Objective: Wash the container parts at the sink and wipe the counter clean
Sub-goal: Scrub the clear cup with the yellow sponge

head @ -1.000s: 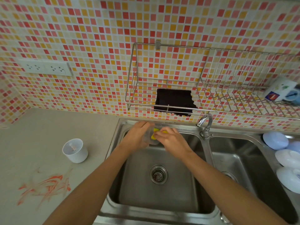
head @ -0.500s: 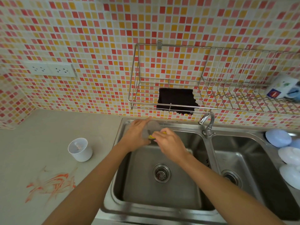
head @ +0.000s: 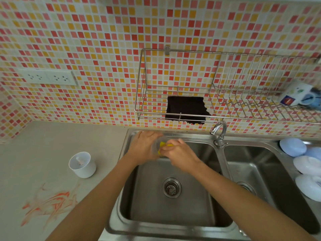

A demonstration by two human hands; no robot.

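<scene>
Over the back of the left sink basin [head: 172, 211], my left hand [head: 143, 146] grips a small clear container part [head: 156, 146]. My right hand [head: 178, 153] presses a yellow sponge [head: 162, 144] into it. The clear part is mostly hidden by both hands. A white cup-shaped container part [head: 81, 165] stands upright on the counter [head: 52, 145] left of the sink. An orange smear [head: 50, 204] streaks the counter in front of that cup.
The faucet [head: 219, 132] stands between the two basins. White and pale blue lids [head: 304, 160] lie at the right basin's far edge. A wire rack [head: 182, 94] on the tiled wall holds a dark cloth [head: 186, 108] and a white box [head: 295, 94].
My hands stay together at the back of the left basin. The right hand has shifted the sponge slightly within the clear part, and more yellow shows. The camera view drifted a little.
</scene>
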